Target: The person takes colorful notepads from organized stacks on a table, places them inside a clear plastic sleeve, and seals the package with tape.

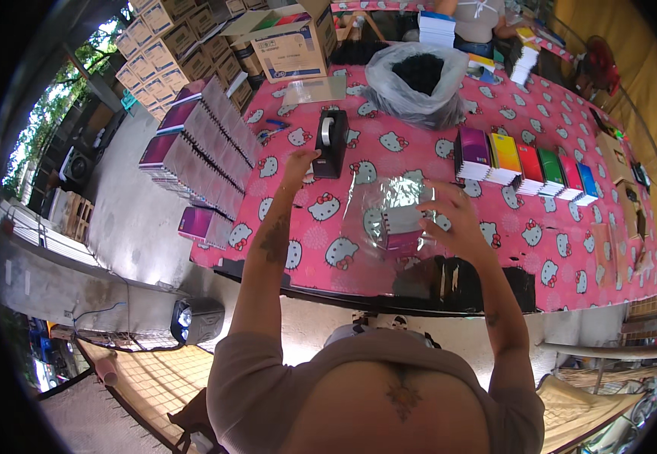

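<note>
A black tape dispenser [330,155] with a pale roll of tape [327,130] stands on the table. My left hand [300,163] is at its near left edge, fingers drawn together; any tape in them is too small to make out. In front of me lies a small stack of spiral notebooks [402,222], purple at its near end, inside a shiny clear plastic wrap [368,198]. Over the right side of this bundle my right hand [458,222] is open, its fingers spread and curved, the fingertips close to the plastic.
Tall stacks of purple notebooks [192,155] stand at the left edge. To the right is a row of colourful notebooks [526,165]. Farther back are a plastic bag [449,76] with dark contents, an open carton [290,57], blue scissors [274,129] and another person [478,23].
</note>
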Tool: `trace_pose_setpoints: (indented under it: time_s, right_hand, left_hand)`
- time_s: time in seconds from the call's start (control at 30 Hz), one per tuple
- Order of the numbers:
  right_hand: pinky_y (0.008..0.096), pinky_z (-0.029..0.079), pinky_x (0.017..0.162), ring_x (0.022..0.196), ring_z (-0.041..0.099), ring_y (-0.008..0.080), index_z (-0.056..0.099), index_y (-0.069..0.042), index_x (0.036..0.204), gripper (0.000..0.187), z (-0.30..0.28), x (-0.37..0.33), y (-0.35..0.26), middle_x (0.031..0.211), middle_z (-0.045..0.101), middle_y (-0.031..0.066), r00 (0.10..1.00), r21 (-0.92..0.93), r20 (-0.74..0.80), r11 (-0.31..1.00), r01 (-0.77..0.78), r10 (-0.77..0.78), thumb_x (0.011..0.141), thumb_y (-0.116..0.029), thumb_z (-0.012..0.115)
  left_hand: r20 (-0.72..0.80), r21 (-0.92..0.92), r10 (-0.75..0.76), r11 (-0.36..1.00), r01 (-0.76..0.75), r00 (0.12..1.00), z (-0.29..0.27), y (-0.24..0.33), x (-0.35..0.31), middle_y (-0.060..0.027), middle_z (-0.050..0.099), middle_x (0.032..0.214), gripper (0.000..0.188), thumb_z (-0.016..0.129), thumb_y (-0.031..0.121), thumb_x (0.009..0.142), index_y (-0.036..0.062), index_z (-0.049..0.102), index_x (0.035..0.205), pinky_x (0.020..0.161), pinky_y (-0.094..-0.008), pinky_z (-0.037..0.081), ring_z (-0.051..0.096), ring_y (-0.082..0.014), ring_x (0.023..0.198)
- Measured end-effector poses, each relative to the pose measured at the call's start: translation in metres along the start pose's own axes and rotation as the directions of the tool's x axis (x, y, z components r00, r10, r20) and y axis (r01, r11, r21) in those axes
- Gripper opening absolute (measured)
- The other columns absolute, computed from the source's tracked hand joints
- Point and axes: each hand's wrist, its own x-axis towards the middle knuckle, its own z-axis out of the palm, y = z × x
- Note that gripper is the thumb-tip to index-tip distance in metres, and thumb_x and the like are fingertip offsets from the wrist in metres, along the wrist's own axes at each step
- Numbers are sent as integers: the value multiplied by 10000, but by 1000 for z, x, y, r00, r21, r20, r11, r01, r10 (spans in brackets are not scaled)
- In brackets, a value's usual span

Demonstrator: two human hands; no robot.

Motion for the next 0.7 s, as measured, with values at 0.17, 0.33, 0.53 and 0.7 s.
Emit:
trace_pose_setpoints:
  time_s: [0.17, 0.33, 0.53, 0.7]
  right_hand:
    - [471, 395, 1004, 1173, 556, 311, 694, -137, 1055, 261, 15, 2, -27, 1282, 605, 68, 999, 5, 33, 1000, -22, 21, 801, -144, 752]
    - [471, 379, 1018, 1138, 576, 266, 686, -149, 1073, 268, 25, 16, -36, 1195, 638, 39, 998, -125, 55, 992, -13, 20, 812, -170, 744]
    - [453, 374, 1018, 1070, 598, 248, 708, -150, 1079, 320, 37, 17, -35, 1067, 682, 32, 993, -270, 88, 961, -55, 81, 800, -301, 751]
    - [445, 351, 1019, 1030, 608, 234, 720, -155, 1094, 343, 46, 17, -32, 980, 704, 26, 982, -301, 169, 953, -29, 83, 801, -331, 744]
  left_hand:
    - [-4, -204, 403, 896, -395, 915, -5, -43, 23, -34, 688, 818, 194, 730, 222, 856, 54, 727, 953, 585, -319, 482, 631, -144, 692]
    - [-83, -162, 133, 976, -145, 988, 12, -69, 5, -60, 718, 771, 115, 693, 166, 832, 56, 726, 843, 597, -333, 517, 685, -184, 695]
    - [71, 484, 474, 753, -446, 878, -11, -15, -54, -138, 705, 759, 124, 672, 92, 841, 46, 727, 942, 639, -299, 542, 693, -146, 716]
    - [480, -259, 586, 806, -533, 653, 19, 21, -148, -74, 693, 924, 295, 669, -51, 847, 79, 703, 1110, 763, -261, 508, 649, -105, 853]
